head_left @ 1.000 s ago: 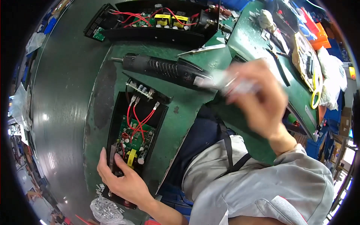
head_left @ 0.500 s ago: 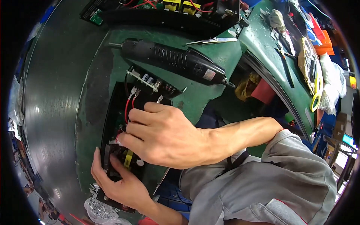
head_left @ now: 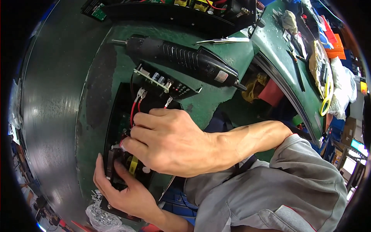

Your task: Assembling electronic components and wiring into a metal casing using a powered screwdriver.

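See a black electric screwdriver (head_left: 177, 58) lying aslant on the green mat (head_left: 98, 149), bit to the left, cord end to the right. On the near side of that screwdriver, find the open black case (head_left: 116, 112), long and narrow, with its long axis roughly crosswise to the tool. Points one short end toward the screwdriver body, the other away from it, leaning a little to the left. At the end nearest the screwdriver, note a tilted end panel (head_left: 170, 82) with a circuit board, and red wires (head_left: 133, 110) with metal connectors just below.

Farther from the screwdriver, see the left hand (head_left: 125, 191) at the case's left long wall, thumb inside, fingers outside, spread to either side; cannot tell how hard pressed. Between it and the screwdriver, see the right hand (head_left: 166, 141) over the middle of the case, fingers curled inward; cannot tell the state of the pinch, with the fingertips mostly hidden.

Past the left hand, farthest from the screwdriver, see a plastic bag (head_left: 103, 215) of small silver parts. Beyond the screwdriver, see tweezers (head_left: 226, 40) and a second black case (head_left: 162, 16).
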Demonstrator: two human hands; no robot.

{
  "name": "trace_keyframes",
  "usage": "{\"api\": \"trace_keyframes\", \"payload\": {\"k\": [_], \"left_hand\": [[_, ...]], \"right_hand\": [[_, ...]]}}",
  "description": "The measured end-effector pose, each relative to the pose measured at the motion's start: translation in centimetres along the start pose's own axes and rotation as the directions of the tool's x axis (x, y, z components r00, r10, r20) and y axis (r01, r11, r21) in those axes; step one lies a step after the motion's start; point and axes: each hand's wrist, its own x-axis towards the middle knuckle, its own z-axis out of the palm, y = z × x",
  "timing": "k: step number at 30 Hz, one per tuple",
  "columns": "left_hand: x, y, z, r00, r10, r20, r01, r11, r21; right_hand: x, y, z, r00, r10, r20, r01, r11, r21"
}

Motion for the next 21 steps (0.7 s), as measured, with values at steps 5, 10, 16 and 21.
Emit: {"api": "trace_keyframes", "payload": {"k": [5,10,16,21], "left_hand": [[0.34,-0.11,-0.02,1.000,-0.017,0.023,0.017,1.000,0.025],[0.27,-0.26,-0.01,1.000,0.027,0.008,-0.027,0.999,0.021],[-0.16,-0.42,-0.17,1.000,0.009,0.007,-0.009,1.000,-0.005],[-0.33,-0.27,-0.29,1.000,0.007,-0.018,-0.007,0.999,-0.035]], "right_hand": [[0.22,0.40,0.18,1.000,-0.002,-0.008,0.002,0.999,0.046],[0.06,0.53,0.06,1.000,-0.018,-0.011,0.019,0.998,0.059],[-0.12,0.56,0.22,1.000,-0.024,-0.009,0.024,0.997,0.072],[-0.15,0.60,0.34,0.998,-0.037,-0.057,0.042,0.997,0.071]]}}
